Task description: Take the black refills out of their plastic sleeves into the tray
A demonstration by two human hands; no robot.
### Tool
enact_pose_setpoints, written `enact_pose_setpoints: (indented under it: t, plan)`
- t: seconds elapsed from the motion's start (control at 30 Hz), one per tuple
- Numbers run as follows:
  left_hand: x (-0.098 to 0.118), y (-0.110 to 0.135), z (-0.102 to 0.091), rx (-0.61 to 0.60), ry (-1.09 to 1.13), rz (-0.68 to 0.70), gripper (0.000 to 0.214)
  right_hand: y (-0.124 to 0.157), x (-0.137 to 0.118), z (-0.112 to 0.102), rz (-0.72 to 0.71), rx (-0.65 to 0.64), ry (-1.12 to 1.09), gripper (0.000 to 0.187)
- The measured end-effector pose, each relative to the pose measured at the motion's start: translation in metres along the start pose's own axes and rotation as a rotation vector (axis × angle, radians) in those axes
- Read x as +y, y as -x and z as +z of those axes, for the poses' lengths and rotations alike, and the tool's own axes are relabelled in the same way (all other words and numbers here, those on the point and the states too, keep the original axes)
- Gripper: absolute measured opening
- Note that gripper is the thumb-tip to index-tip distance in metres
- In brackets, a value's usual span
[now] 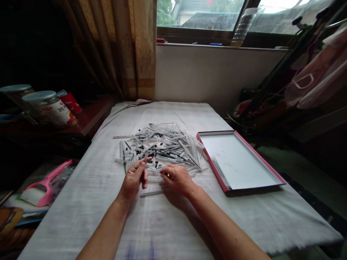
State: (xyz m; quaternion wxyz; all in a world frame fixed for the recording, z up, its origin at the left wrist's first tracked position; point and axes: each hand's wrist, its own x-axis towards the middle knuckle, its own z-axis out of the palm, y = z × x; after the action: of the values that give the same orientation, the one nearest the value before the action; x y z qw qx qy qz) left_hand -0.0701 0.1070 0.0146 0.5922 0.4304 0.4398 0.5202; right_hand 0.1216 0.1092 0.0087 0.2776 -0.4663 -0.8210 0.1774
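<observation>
My left hand (133, 179) is closed in a pinch around a thin translucent pen barrel (146, 157), which points up and away from me. Just to the right, my right hand (177, 178) has its fingertips pinched together at the pile's near edge. Whatever they hold, if anything, is too small to make out. Beyond both hands spreads a loose pile of clear pen barrels (189, 146), with thin dark refills and small black caps mixed in. One pen (154, 193) lies by itself on the cloth, in front of my right hand.
Right of the pile lies a shallow pink-edged box lid (252, 162), with several assembled-looking pens (220, 172) along its left wall. A white cloth (162, 234) covers the table. Jars (54, 110) stand on a side table at left; a pink peeler-shaped tool (47, 186) lies below.
</observation>
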Motion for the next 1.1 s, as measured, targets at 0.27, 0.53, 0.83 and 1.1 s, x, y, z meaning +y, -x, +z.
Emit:
enact_pose_setpoints:
  t: [0.27,0.53,0.83,1.1]
  plan:
    - [-0.001,-0.003,-0.004,-0.025,0.061,-0.039,0.055,0.005,-0.010,0.011,-0.189,-0.151,0.200,0.016]
    - [-0.009,-0.004,0.000,-0.097,0.084,-0.192,0.055,-0.022,0.001,0.013,-0.008,-0.066,0.257,0.016]
    - [-0.012,-0.005,-0.001,-0.044,0.076,-0.161,0.055,-0.077,-0.013,-0.009,-0.033,-0.424,0.516,0.024]
    - [-0.009,-0.004,0.000,-0.044,0.054,-0.187,0.055,-0.081,-0.005,-0.020,-0.060,-0.341,0.366,0.020]
